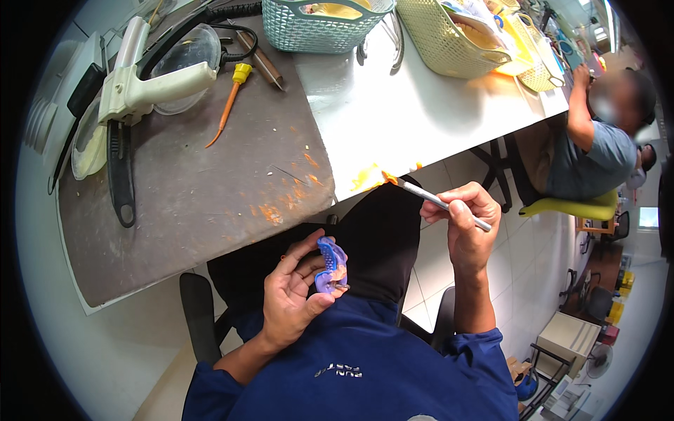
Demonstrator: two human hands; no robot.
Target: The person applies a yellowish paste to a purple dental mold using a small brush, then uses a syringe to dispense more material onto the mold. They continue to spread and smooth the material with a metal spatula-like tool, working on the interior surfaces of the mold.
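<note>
Fingers and thumb of the left hand [286, 302] are clamped on the blue-and-purple moulded piece [325, 282], lower centre of the frame, gripping its edge, apparently so its ridged face stays exposed. Right of centre, the right hand [469, 219] pinches the slim grey tool [430, 197] between thumb and fingers like a pen, presumably for fine control, its tip at the orange material [371, 177] on the edge of the white surface [393, 116]. Baskets [319, 31] stand along the top, seemingly leaving the near edge for working.

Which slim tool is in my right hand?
The grey tool: your right hand grips it, while the brown tool and yellow-ended orange tool lie on the brown surface.
</note>
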